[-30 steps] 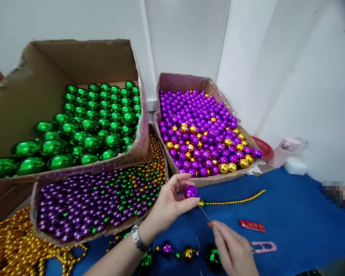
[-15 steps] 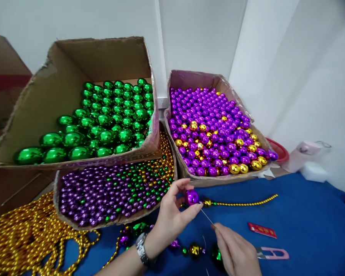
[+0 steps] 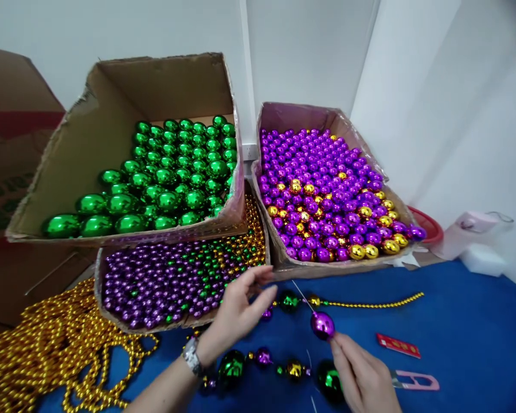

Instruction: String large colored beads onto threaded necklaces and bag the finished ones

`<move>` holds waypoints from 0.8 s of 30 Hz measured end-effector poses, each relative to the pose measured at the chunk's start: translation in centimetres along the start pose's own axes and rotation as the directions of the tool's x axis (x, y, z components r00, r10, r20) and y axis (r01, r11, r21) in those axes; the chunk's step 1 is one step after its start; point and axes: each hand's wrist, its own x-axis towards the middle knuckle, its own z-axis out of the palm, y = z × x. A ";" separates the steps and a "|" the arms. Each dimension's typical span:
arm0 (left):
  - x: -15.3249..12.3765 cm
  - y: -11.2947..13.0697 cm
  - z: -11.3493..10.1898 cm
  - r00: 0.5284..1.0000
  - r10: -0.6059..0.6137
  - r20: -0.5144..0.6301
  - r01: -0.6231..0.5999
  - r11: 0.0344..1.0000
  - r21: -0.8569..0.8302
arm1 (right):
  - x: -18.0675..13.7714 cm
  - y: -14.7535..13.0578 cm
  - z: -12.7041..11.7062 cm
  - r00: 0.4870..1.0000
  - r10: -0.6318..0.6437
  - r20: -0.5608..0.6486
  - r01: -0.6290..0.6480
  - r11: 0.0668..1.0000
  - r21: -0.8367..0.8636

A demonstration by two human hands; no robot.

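Note:
My right hand (image 3: 363,373) pinches a thin needle (image 3: 301,295), which runs through a large shiny purple bead (image 3: 322,325). The bead sits against the fingertips, and the needle's tip points up and left. To the left, my left hand (image 3: 245,307), with a watch (image 3: 192,357) on its wrist, is open and apart from the bead, in front of the box of small beads (image 3: 155,281). Below and behind the hands lies a strung garland of green, gold and purple beads (image 3: 232,369). One large green bead (image 3: 328,378) is partly covered by my right hand.
Behind stand a carton of big green beads (image 3: 167,201) and a carton of purple and gold beads (image 3: 322,189). Gold bead strands (image 3: 47,350) pile up at left. Pink-handled snips (image 3: 417,380) and a red packet (image 3: 398,346) lie at right on the blue cloth (image 3: 464,321).
The left hand has let go of the purple bead and moved left, its fingers opening. The bead is now threaded on the needle, down at the right hand. The view has shifted slightly.

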 end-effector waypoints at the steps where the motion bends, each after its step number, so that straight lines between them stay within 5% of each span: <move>1: 0.5 -0.9 -1.1 0.999 0.033 -0.006 -0.031 0.976 0.218 | -0.1 0.1 -0.1 1.000 0.015 0.009 -0.015 1.000 0.002; 3: 1.5 -2.6 -3.0 0.997 0.008 0.079 -0.055 0.786 0.616 | -0.3 0.3 0.0 0.999 0.042 0.012 -0.042 0.999 0.008; 6: 2.5 -4.3 -4.5 0.973 -0.129 0.193 -0.089 0.561 0.823 | -0.3 0.2 0.3 0.998 0.058 0.007 -0.058 0.998 0.023; 12: 2.8 -4.3 -4.1 0.956 -0.161 0.245 -0.115 0.564 0.817 | -0.2 -0.1 0.8 0.993 0.114 0.031 -0.116 0.992 0.046; 17: 2.9 -4.3 -4.2 0.977 -0.112 0.181 -0.068 0.644 0.762 | -0.4 -0.1 0.9 0.994 0.109 0.021 -0.110 0.993 0.042; 19: 2.9 -4.1 -4.0 0.989 -0.107 0.104 0.030 0.828 0.560 | -0.3 -0.2 1.1 0.995 0.095 0.029 -0.096 0.995 0.041; 21: 2.7 -3.6 -3.5 0.979 -0.196 0.049 0.193 0.980 0.051 | 0.0 -0.5 1.3 0.997 0.070 0.030 -0.071 0.997 0.040; 24: 2.1 -2.4 -2.2 0.930 -0.328 0.165 0.358 0.710 -0.607 | 0.4 -1.0 1.5 0.999 0.035 0.011 -0.035 0.999 0.018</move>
